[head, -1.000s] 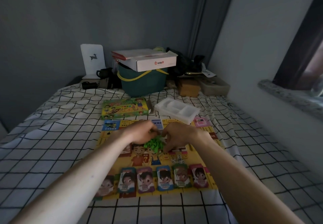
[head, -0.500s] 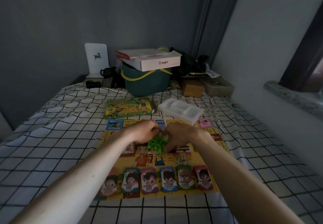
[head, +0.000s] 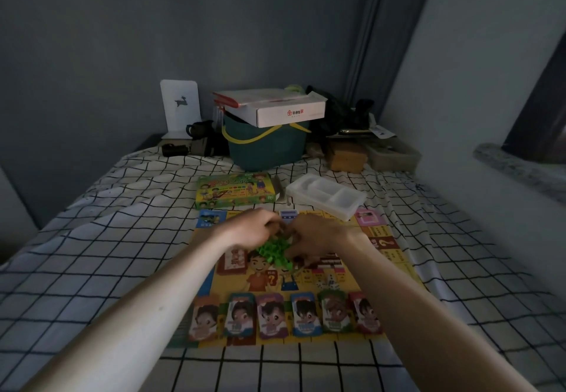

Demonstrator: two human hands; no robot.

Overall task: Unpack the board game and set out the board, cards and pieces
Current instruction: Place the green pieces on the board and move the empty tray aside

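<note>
A yellow game board point(head: 395, 257) lies flat on the checked bedsheet. Several character cards point(head: 286, 315) stand in a row along its near edge. Over the middle of the board, my left hand point(head: 254, 231) and my right hand point(head: 315, 238) meet, both with curled fingers gripping a bunch of small green pieces point(head: 274, 254). It looks like a clear bag holds the pieces, but the dim light hides it. Small dice point(head: 327, 283) lie on the board right of centre. The green game box point(head: 234, 191) and a white plastic insert tray point(head: 326, 195) sit beyond the board.
At the bed's head stand a dark green bucket point(head: 265, 146) with a white carton point(head: 275, 108) on top, a white card stand point(head: 180, 108), a mug point(head: 199, 129) and brown boxes point(head: 346, 155). A wall and stone sill point(head: 517, 168) run along the right.
Both hands stay together over the board's middle, working at the green pieces. The camera has shifted slightly; nothing else has moved.
</note>
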